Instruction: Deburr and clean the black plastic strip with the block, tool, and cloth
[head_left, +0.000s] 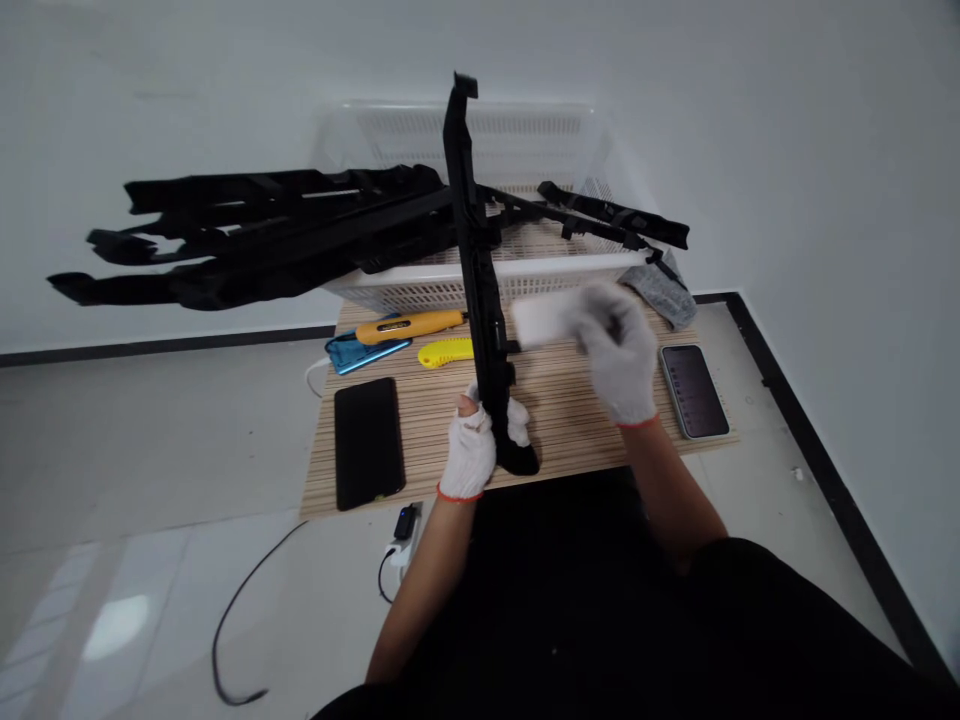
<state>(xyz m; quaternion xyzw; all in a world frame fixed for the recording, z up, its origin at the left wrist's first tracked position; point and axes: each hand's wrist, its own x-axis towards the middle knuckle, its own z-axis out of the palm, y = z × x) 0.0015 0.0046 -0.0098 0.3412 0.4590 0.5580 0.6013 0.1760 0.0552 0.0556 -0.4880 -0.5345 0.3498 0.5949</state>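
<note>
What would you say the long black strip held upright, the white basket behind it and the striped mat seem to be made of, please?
The long black strip, gripped at its lower end by the left hand, looks like moulded matt plastic, with clips and ribs. The white basket seems glossy plastic, its walls perforated in a grid. The striped mat looks like bamboo or wood slats, judging by its pale parallel lines.

A long, narrow black plastic strip stands almost upright in the centre of the frame, its lower end near the bottom centre. A white rectangular pad, blurred, is just right of it, touching its middle.
</note>
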